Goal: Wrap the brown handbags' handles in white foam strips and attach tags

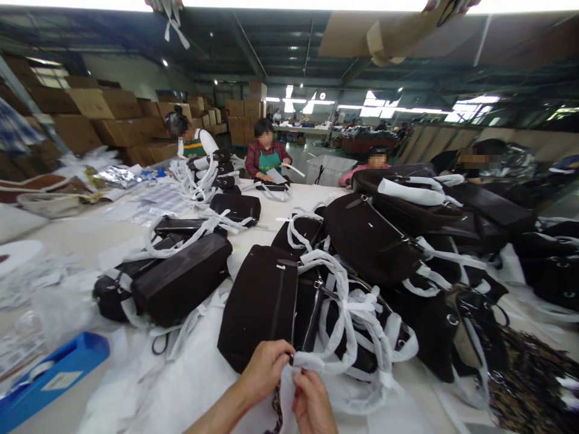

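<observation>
In the head view a dark brown handbag point(257, 301) lies on its side just beyond my hands. Its handle is wrapped in white tissue point(337, 352). My left hand point(266, 369) is closed at the near end of this wrapped handle, beside a small dark fitting. My right hand point(313, 401) pinches a white paper strip point(286, 392) that hangs down from there. Behind the strip, between my hands, a narrow patterned piece point(275, 402) shows in part. What lies under my left fingertips is hidden.
More dark bags point(371, 235) with white-wrapped handles are heaped on the right, others point(181, 277) at left. A blue tape dispenser point(54, 380) stands front left. Patterned, chain-like straps point(534, 386) lie front right. Several people work across the white table point(296, 208); cardboard boxes point(122, 129) stand behind.
</observation>
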`<control>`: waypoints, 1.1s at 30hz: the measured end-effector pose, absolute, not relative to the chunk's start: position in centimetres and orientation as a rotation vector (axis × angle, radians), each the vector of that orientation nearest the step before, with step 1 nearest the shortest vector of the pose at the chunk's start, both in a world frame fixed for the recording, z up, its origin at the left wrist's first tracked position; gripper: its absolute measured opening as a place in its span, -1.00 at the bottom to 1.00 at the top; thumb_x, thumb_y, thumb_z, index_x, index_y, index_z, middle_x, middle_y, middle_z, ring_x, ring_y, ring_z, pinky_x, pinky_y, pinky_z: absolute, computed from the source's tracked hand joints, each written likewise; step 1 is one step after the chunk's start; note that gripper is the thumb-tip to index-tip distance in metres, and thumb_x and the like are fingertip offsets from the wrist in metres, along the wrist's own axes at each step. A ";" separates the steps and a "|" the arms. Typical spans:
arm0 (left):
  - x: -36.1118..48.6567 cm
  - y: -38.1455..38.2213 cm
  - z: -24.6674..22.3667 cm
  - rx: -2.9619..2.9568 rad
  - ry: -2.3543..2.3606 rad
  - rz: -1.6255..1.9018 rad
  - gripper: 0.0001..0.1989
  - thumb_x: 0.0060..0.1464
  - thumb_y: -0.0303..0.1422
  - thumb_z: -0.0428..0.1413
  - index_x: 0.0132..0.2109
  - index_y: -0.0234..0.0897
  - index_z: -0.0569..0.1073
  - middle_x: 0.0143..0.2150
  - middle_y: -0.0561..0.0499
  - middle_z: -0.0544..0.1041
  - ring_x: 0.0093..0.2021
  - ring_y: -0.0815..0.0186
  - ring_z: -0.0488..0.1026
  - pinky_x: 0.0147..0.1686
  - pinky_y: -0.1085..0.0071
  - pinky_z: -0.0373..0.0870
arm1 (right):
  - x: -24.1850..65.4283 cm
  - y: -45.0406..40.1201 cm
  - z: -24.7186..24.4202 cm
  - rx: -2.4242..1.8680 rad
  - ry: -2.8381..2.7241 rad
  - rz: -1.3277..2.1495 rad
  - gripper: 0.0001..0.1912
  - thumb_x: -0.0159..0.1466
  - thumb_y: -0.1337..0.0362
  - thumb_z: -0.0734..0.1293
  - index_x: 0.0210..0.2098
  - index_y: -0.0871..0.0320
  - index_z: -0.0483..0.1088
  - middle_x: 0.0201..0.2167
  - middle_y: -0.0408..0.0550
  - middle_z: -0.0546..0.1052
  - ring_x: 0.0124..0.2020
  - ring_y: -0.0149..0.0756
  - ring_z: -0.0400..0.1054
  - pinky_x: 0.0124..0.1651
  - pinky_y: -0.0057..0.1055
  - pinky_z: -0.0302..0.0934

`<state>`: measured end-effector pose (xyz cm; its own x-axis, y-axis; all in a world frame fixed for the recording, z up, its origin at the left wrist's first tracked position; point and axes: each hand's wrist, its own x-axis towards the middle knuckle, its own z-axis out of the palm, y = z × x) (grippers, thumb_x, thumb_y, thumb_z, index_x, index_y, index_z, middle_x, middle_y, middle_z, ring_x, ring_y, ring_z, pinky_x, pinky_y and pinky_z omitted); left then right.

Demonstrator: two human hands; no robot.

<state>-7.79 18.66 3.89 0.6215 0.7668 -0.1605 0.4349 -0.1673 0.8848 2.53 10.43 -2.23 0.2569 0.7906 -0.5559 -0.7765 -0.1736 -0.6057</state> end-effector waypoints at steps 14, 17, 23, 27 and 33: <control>-7.6 17.2 3.0 2.094 1.230 0.263 -0.60 0.10 -0.49 -0.14 0.09 -0.26 0.30 -0.18 -0.09 0.55 -0.14 0.17 0.50 -0.16 0.33 0.34 | 2.1 11.5 -1.1 -1.340 0.005 1.245 -0.61 -0.14 0.19 0.49 -0.33 0.22 0.47 -0.50 -0.09 0.59 -0.47 -0.23 0.44 -0.48 -0.42 0.26; -7.5 17.6 3.7 2.039 1.291 0.252 -0.65 0.09 -0.48 -0.11 0.00 -0.26 0.39 -0.19 -0.09 0.55 -0.13 0.16 0.49 -0.14 0.34 0.32 | 2.1 12.3 -1.2 -1.448 -0.090 1.125 -0.65 -0.12 0.18 0.47 -0.35 0.23 0.47 -0.51 -0.10 0.59 -0.42 -0.21 0.45 -0.45 -0.42 0.27; -7.0 18.9 4.7 1.989 1.211 0.292 -0.66 0.04 -0.48 -0.05 -0.05 -0.19 0.47 -0.21 -0.03 0.56 -0.14 0.21 0.47 -0.11 0.39 0.28 | 2.2 12.9 -1.3 -1.374 -0.091 1.088 -0.58 -0.12 0.17 0.47 -0.27 0.22 0.46 -0.36 -0.05 0.63 -0.24 -0.14 0.49 -0.19 -0.36 0.34; -7.0 20.4 5.7 1.989 1.058 0.302 -0.71 0.02 -0.48 -0.06 -0.19 -0.21 0.52 -0.31 0.01 0.56 -0.22 0.25 0.47 -0.17 0.44 0.28 | 2.7 12.9 -0.4 -1.332 -0.113 1.138 -0.60 -0.11 0.17 0.48 -0.30 0.23 0.46 -0.39 -0.05 0.62 -0.34 -0.19 0.48 -0.30 -0.39 0.34; -6.8 20.9 6.1 1.978 1.033 0.340 -0.69 0.04 -0.46 -0.09 -0.22 -0.22 0.54 -0.31 0.01 0.57 -0.25 0.28 0.47 -0.22 0.45 0.27 | 2.3 13.8 0.4 -1.310 -0.028 1.069 -0.64 -0.11 0.17 0.48 -0.36 0.21 0.43 -0.55 -0.14 0.56 -0.49 -0.25 0.43 -0.46 -0.42 0.30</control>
